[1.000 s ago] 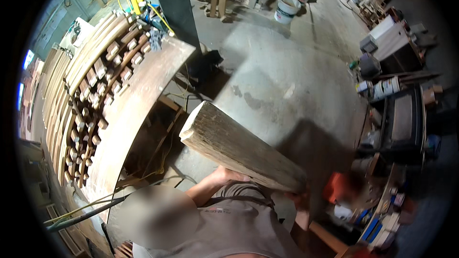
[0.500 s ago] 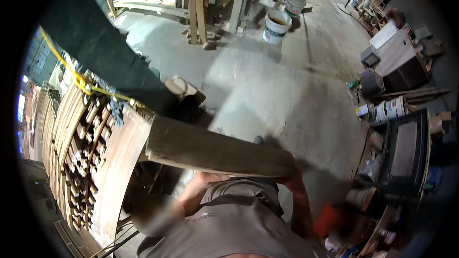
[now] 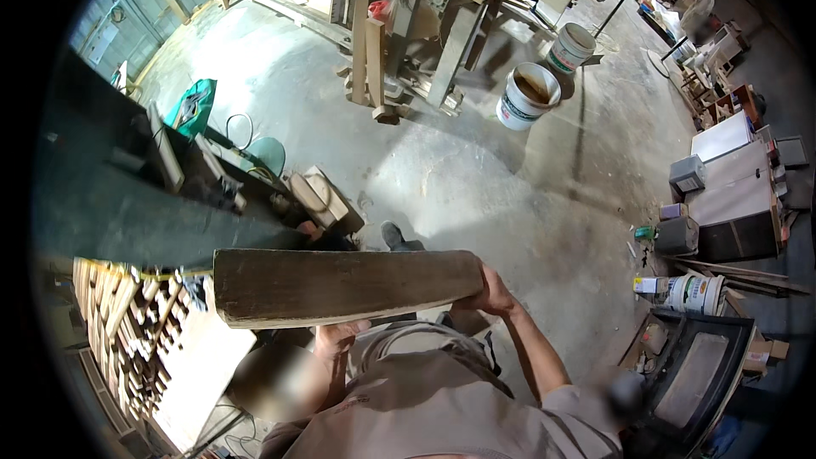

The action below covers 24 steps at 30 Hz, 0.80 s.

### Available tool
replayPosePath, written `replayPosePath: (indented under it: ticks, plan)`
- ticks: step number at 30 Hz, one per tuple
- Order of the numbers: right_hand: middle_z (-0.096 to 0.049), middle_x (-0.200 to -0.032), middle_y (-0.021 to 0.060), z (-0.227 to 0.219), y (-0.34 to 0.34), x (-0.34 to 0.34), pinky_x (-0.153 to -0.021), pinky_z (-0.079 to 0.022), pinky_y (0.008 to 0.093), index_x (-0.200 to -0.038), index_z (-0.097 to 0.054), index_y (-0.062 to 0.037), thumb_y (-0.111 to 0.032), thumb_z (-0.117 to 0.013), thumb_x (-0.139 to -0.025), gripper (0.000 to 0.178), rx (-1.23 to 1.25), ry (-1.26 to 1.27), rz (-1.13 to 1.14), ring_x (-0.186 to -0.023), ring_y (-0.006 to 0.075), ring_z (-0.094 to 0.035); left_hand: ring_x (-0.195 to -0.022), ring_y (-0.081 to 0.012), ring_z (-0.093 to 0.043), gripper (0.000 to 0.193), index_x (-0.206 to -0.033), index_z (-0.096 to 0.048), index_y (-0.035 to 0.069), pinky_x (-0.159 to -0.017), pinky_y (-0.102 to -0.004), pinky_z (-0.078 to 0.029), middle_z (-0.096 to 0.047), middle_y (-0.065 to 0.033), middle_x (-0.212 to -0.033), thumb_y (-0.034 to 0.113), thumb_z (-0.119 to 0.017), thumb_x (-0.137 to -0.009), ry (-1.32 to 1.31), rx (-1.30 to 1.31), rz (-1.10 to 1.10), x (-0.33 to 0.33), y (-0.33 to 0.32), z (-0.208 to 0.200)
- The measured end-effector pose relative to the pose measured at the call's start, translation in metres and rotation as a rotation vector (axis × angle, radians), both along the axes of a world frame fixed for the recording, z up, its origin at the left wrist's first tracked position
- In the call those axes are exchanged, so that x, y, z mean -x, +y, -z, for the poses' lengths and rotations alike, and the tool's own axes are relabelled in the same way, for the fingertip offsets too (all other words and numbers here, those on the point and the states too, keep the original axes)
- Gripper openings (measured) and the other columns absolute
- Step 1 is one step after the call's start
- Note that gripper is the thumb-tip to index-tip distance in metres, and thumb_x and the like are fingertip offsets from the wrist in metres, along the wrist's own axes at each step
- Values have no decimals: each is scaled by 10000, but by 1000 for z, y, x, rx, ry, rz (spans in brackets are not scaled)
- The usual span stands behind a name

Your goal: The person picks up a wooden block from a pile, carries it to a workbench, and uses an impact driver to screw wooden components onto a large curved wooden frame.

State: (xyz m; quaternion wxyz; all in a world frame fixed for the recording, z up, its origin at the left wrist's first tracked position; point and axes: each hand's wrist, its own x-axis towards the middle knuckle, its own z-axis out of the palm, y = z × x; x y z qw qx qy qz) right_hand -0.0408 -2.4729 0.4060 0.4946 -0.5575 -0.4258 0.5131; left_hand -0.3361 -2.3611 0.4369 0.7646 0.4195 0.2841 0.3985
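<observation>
I carry a thick, dark wooden plank [image 3: 340, 285] level in front of my chest, its long side running left to right. My right hand [image 3: 489, 293] grips its right end from the side. My left hand [image 3: 336, 336] supports it from underneath near the middle, fingers curled up on the lower edge. The plank's left end hangs over a stack of wooden slats [image 3: 127, 331]. One of my feet [image 3: 393, 236] shows on the concrete floor just beyond the plank.
A dark machine [image 3: 127, 195] stands at the left. Ahead are a wooden workbench [image 3: 408, 25] and two white buckets [image 3: 529, 95]. Cabinets [image 3: 731, 195], a paint bucket [image 3: 693, 293] and a dark box [image 3: 688, 370] crowd the right. Wood offcuts [image 3: 319, 195] lie near my foot.
The view has swung toward the workshop floor and workbench. The plank has gone from tilted to level, and the slat stack has slid to the lower left.
</observation>
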Motion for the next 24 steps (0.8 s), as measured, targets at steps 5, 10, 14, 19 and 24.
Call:
replayPosePath:
  ticks: [5, 10, 14, 19, 24]
  plan:
    - [-534, -1241, 33, -7, 143, -42, -985, -396, 329, -1333, -418, -64, -17, -841, -576, 869, 84, 74, -25, -1156, 151, -477, -910, -237, -604, 522, -1091, -575, -14, -814, -357, -481, -631, -99, -994, -10, -754, -601, -107, 94, -56, -58, 127, 2]
    - [-531, -1274, 102, -27, 288, -84, -986, -407, 343, -1337, -407, -49, -81, -804, -636, 806, 97, -274, -208, -1164, 211, -513, -928, -229, -586, 528, -1108, -556, -16, -826, -356, -474, -612, -97, -1009, -4, -738, -613, -55, 94, -155, -89, 259, -32]
    - [-511, -1275, 177, -53, 407, -89, -952, -432, 407, -1293, -443, -19, -69, -717, -688, 666, 57, -911, -203, -1156, 352, -495, -873, -217, -587, 447, -1073, -562, -22, -786, -352, -487, -608, -92, -964, 15, -760, -674, -60, 43, -226, -98, 356, -37]
    - [-523, -1257, 191, -94, 575, -91, -920, -460, 400, -1251, -494, -17, -100, -746, -679, 631, -394, -771, -215, -1125, 352, -532, -798, -186, -601, 490, -1074, -575, 6, -714, -325, -502, -632, -68, -904, 11, -801, -640, 100, -54, -391, -113, 480, -13]
    - [-510, -1269, 222, -141, 742, -63, -942, -453, 410, -1274, -467, 11, -230, -847, -603, 808, -704, -442, -362, -1125, 363, -539, -890, -158, -580, 585, -1156, -556, 61, -739, -308, -502, -608, -52, -1037, -31, -790, -628, 364, -86, -415, -123, 607, -6]
